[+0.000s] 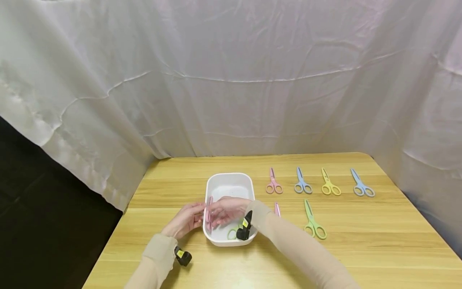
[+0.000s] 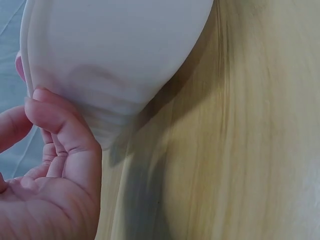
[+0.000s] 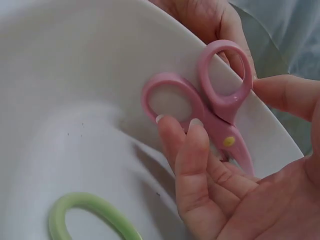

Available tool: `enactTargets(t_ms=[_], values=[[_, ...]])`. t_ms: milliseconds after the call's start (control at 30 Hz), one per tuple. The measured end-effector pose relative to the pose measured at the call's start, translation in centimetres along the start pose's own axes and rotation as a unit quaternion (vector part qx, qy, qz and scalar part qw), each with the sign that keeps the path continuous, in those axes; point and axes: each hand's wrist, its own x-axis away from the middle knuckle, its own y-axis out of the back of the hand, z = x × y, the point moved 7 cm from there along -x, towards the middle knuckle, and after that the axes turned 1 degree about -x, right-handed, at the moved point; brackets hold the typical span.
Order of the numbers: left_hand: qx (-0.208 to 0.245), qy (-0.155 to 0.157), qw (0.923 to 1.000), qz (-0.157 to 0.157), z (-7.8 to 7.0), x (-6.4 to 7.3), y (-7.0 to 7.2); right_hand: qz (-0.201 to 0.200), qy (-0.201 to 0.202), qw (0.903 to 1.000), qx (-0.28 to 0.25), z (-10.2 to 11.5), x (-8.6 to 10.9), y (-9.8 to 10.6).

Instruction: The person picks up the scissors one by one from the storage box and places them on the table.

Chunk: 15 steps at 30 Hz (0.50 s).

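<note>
At the left side of a white plastic box (image 1: 231, 243), my left hand (image 1: 185, 221) grips the wall near the rim from outside, its fingertips bent against the edge. My right hand (image 1: 229, 209) reaches over the box and holds pink scissors (image 3: 216, 131) between thumb and fingers. The scissors lean along the inner left wall, and one handle ring overlaps the rim in the right wrist view. Green scissors (image 3: 90, 201) lie on the box floor, partly hidden by the right wrist and its camera.
Right of the box, a back row holds pink scissors (image 1: 273, 185), blue scissors (image 1: 300, 178), yellow scissors (image 1: 326, 180) and more blue scissors (image 1: 356, 179). Nearer lie green scissors (image 1: 311, 218) and a pink blade (image 1: 277, 208) beside the right sleeve. Grey curtains (image 1: 231, 100) surround the wooden table (image 1: 379, 249).
</note>
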Motion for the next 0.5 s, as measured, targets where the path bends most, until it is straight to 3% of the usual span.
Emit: enactTargets(t_ms=[500], values=[[0.039, 0.0, 0.9992, 0.002, -0.16, -0.29, -0.08, 0.014, 0.014, 0.9997, -0.014, 0.37, 0.26, -0.38]])
